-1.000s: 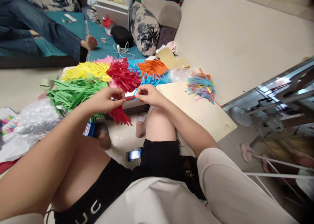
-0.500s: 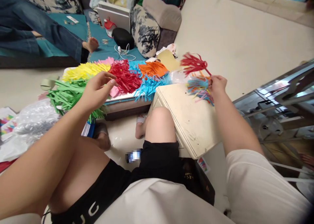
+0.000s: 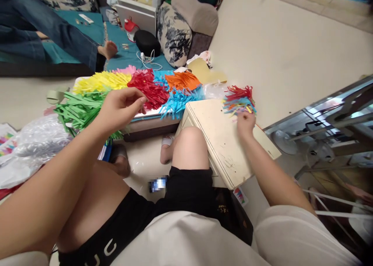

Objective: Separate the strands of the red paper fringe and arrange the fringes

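Observation:
Above the near edge of the fringed paper heaps, my left hand hovers with fingers loosely curved and apart, holding nothing visible. Green strips lie beyond its wrist, and red strips lie just past the fingertips. At the right, my right hand is curled closed over the cream cabinet top. Any object inside those fingers is hidden. Directly beyond it rests a bundle of multicoloured tassels, with a red tassel on its far side.
Yellow, orange and blue fringed strips cover the low table. Clear plastic wrap lies at left. A person's jeans-clad leg rests on the sofa. A metal-framed rack stands at right; a phone-like object is on the floor.
My right hand has moved nearer to me and slightly left. The red tassel it held up now lies with the multicoloured bundle. My left hand has shifted slightly right and its fingers curl more.

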Available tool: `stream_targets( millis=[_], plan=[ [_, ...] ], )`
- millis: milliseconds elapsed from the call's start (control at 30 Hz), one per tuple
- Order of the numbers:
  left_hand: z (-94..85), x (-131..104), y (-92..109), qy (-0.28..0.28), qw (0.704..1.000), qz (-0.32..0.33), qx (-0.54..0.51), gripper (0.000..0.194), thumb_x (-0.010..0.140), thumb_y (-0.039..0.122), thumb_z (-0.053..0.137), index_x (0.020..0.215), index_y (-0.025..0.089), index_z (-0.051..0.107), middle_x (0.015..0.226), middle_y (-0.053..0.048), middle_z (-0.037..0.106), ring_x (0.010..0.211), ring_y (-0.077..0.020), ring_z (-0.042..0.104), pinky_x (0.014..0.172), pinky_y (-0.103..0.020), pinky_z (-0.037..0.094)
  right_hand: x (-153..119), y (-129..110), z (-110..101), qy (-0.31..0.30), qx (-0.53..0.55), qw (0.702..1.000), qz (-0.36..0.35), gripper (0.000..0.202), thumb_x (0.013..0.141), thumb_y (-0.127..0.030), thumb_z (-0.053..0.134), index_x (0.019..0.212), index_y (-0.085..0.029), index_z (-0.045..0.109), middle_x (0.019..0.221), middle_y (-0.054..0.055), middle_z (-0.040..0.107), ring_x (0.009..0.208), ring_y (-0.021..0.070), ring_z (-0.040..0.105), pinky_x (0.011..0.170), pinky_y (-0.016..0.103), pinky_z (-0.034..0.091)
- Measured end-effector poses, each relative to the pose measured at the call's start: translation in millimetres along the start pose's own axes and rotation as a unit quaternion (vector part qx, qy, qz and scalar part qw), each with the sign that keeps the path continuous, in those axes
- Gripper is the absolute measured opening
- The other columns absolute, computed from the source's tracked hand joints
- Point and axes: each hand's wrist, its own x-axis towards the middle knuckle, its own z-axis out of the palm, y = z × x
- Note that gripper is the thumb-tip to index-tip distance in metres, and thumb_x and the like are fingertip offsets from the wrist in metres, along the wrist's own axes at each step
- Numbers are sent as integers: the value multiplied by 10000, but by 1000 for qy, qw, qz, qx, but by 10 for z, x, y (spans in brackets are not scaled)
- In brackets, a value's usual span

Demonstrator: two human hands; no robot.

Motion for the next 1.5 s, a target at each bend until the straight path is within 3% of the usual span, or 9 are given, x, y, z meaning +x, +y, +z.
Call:
stream_targets(
  millis=[167,367,500,667,800,933,1067,1300,1500],
  plan=[
    [-39,65,-98,66,998,18,-3,355,977,553,752,934,203,708,696,-13,634,625,-109,574,644,-230,469,-326,-611,665,-177,28,971,-158,724,1203,-709,649,832,-108,487,707,-28,373,715,24,333,773,142,382],
    [-248,237,-316,180,983,-35,32,389,1039,230,699,736,172,462,654,21,411,624,-68,357,642,-235,280,-395,-1739,1295,-349,46,881,-315,518,1171,-336,568,731,-111,410,671,34,410,704,68,275,816,250,197],
    [-348,249,-384,196,974,-39,106,531,932,115,728,661,154,273,657,26,185,675,-61,184,685,-261,195,-277,-2408,1762,-425,24,830,-360,466,1120,-307,664,750,-103,467,699,39,474,732,74,262,824,272,152],
    [-510,349,-521,209,961,-90,159,551,893,113,731,709,154,213,718,14,139,732,-67,148,718,-262,193,224,-2900,2274,-445,-28,824,-350,432,1136,-346,718,829,-93,547,757,8,483,771,52,311,837,196,245],
    [-635,599,-827,185,938,-183,227,454,943,118,699,750,165,291,709,10,246,737,-80,226,732,-245,253,615,-2895,2610,-457,-83,833,-299,553,1186,-570,743,966,-74,637,834,-1,550,845,42,519,929,173,530],
    [-641,875,-1247,85,927,-227,286,362,1064,256,793,842,151,527,796,9,509,806,-92,469,831,-209,444,653,-2613,2906,-487,-112,831,-246,592,1199,-633,719,1149,-43,730,1012,47,684,1019,75,686,1024,221,661],
    [-548,1105,-1534,-21,913,-221,342,433,1146,542,851,1130,121,750,1101,-46,735,1081,-140,711,1102,-324,661,774,-2392,3061,-497,-101,835,-214,604,1200,-651,712,1245,-50,758,1115,76,730,1099,90,720,1088,251,687],
    [-340,1161,-1735,-84,896,-200,387,451,1188,546,794,1353,127,820,1371,-115,798,1376,-211,764,1350,-462,642,1520,-2291,3157,-350,-84,918,-166,616,1202,-626,709,1479,-76,737,1379,129,736,1367,157,721,1311,392,667],
    [-253,933,-1738,-145,886,-183,401,449,1206,517,764,1456,152,837,1440,-116,812,1436,-222,768,1414,-484,607,1100,-2269,3323,-334,-73,904,-259,624,1217,-571,645,1619,-100,728,1584,176,686,1534,207,652,1445,452,560]
  ],
)
